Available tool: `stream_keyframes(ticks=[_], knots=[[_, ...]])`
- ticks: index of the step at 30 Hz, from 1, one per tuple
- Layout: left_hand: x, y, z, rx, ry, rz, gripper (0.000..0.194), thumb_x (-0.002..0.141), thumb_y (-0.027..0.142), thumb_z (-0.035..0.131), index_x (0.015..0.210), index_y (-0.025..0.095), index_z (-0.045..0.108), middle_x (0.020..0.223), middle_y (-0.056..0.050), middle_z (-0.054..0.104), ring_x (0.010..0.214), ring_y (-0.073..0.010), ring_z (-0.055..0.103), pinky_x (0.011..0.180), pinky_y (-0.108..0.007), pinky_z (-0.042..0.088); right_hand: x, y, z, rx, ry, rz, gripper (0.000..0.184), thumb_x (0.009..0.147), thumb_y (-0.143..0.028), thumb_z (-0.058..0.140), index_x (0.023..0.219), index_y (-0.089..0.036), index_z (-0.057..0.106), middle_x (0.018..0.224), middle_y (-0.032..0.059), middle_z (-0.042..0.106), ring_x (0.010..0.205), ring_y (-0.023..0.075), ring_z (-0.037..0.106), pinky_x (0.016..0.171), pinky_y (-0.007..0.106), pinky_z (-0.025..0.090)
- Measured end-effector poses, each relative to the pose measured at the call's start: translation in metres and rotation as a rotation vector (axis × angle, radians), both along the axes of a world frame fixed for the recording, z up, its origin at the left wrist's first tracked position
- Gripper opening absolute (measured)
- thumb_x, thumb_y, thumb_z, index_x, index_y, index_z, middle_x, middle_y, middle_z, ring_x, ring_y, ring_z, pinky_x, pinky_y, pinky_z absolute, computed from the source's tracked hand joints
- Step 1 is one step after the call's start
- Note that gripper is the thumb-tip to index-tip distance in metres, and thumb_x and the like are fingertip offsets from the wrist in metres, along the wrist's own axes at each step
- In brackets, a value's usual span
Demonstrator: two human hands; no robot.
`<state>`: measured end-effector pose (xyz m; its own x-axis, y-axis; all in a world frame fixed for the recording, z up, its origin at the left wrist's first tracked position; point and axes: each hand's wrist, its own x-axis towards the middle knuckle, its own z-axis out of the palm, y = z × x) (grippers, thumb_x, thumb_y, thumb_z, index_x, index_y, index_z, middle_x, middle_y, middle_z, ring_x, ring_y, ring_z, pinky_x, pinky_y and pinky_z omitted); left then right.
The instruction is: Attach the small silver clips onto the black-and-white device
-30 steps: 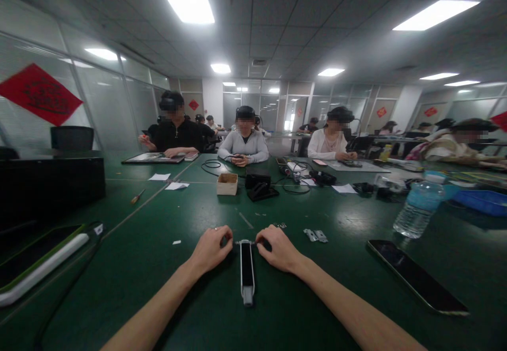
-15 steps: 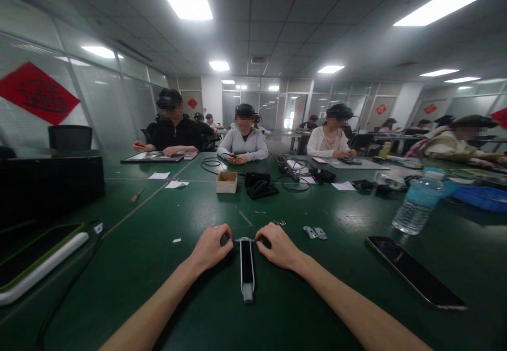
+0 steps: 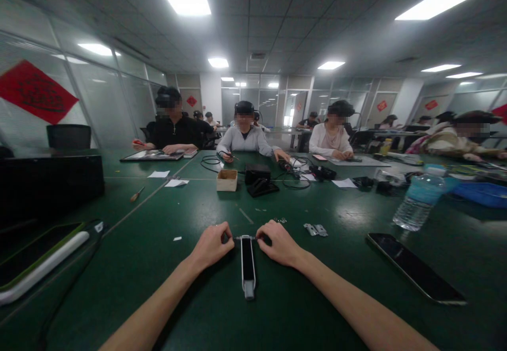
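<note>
A slim white device with a long black face (image 3: 247, 261) lies on the green table (image 3: 206, 314), its short grey end (image 3: 249, 291) pointing toward me. At its far end, my left hand (image 3: 214, 244) is closed in a pinch on the left side. My right hand (image 3: 278, 242) pinches from the opposite side, level with the left. Thin metallic bits show between the fingertips and the device, too small to name. What exactly each set of fingers holds is hidden. Several tiny ring-like parts (image 3: 280, 220) lie just beyond my right hand.
Small silvery packets (image 3: 316, 230), a dark phone (image 3: 414, 267) and a water bottle (image 3: 420, 197) are on the right. Ahead stand a small open box (image 3: 227, 181) and a black box (image 3: 257, 174). A brush (image 3: 137, 194) and a white-edged device (image 3: 43, 266) lie left. Co-workers sit opposite.
My hands keep nearly the same pinch beside the device; the view shifts slightly. Across the table, a person in a light grey top has stretched one hand out toward the black items and cables.
</note>
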<state>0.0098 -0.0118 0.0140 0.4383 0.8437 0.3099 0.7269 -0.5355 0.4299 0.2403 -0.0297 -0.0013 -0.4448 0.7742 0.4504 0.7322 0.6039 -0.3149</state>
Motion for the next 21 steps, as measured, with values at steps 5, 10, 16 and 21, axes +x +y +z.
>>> stream_keyframes(ticks=[5, 10, 16, 21], knots=[[-0.0002, 0.0004, -0.0008, 0.001, -0.01, -0.006, 0.007, 0.075, 0.02, 0.053, 0.073, 0.018, 0.06, 0.072, -0.001, 0.064, 0.065, -0.0157, 0.056, 0.059, -0.025, 0.04, 0.0001, 0.0003, -0.0002, 0.001, -0.005, -0.002, 0.007, 0.08, -0.012, 0.058, 0.084, -0.017, 0.062, 0.079, 0.0029, 0.064, 0.077, 0.0168, 0.053, 0.073, 0.032, 0.043], [-0.0009, 0.0003, -0.0013, -0.015, -0.028, -0.014, 0.008, 0.076, 0.022, 0.054, 0.074, 0.018, 0.06, 0.074, -0.001, 0.064, 0.066, -0.0159, 0.057, 0.061, -0.026, 0.042, -0.0003, -0.0011, 0.0005, 0.013, 0.005, 0.006, 0.009, 0.08, -0.011, 0.059, 0.085, -0.017, 0.062, 0.08, 0.0033, 0.064, 0.078, 0.0172, 0.053, 0.073, 0.032, 0.043], [-0.0015, 0.0003, -0.0021, -0.034, -0.058, -0.048, 0.009, 0.077, 0.021, 0.054, 0.076, 0.017, 0.061, 0.077, -0.001, 0.065, 0.068, -0.0154, 0.057, 0.062, -0.025, 0.043, -0.0012, -0.0027, 0.0034, -0.01, 0.002, -0.002, 0.009, 0.08, -0.011, 0.058, 0.085, -0.017, 0.063, 0.08, 0.0035, 0.064, 0.078, 0.0175, 0.054, 0.072, 0.032, 0.044], [-0.0031, 0.0022, -0.006, -0.042, -0.102, -0.085, 0.008, 0.077, 0.019, 0.054, 0.077, 0.017, 0.062, 0.078, 0.0, 0.065, 0.068, -0.0148, 0.058, 0.062, -0.025, 0.043, -0.0016, -0.0026, 0.0039, -0.016, 0.01, 0.003, 0.01, 0.079, -0.01, 0.058, 0.085, -0.017, 0.063, 0.08, 0.0036, 0.065, 0.079, 0.0178, 0.054, 0.073, 0.033, 0.043]])
